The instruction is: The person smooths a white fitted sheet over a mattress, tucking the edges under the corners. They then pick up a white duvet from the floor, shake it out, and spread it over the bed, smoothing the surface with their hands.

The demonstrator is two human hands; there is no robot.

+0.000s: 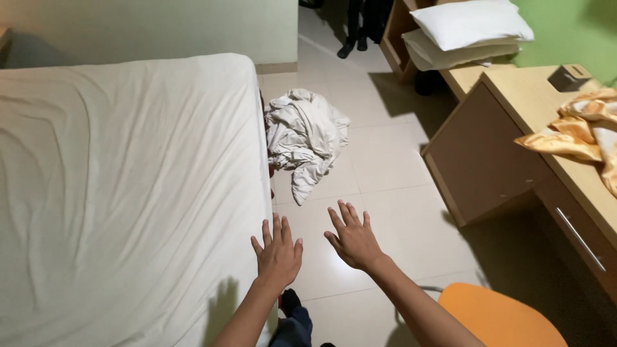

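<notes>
White sheet [128, 193] covers the bed and lies flat with shallow wrinkles; its near side edge runs straight away from me, directly under my left hand [278, 252]. I read both hands as empty, fingers spread and extended, palms down, gripping nothing.

1. Left hand: fingertips point up the frame, along the long axis of the bed edge. The sheet lies just to the left of these fingers; I cannot tell whether they touch it or hover over it.
2. Right hand [353, 239]: it hangs over bare floor tile, just beside the left hand and apart from the bed. The left hand is the nearer to the sheet.
3. Ahead of both sets of fingertips, a crumpled heap of white linen [305, 140] sits on the floor against the bed side, near but not touching either hand.
4. Right of the fingers: a wooden desk [514, 128] carrying an orange patterned cloth [578, 132] and a small dark box [568, 77]; its label is too small to describe.
5. Far ahead and right: stacked white pillows [466, 32].
6. Below the right forearm: an orange chair seat [498, 318].
</notes>
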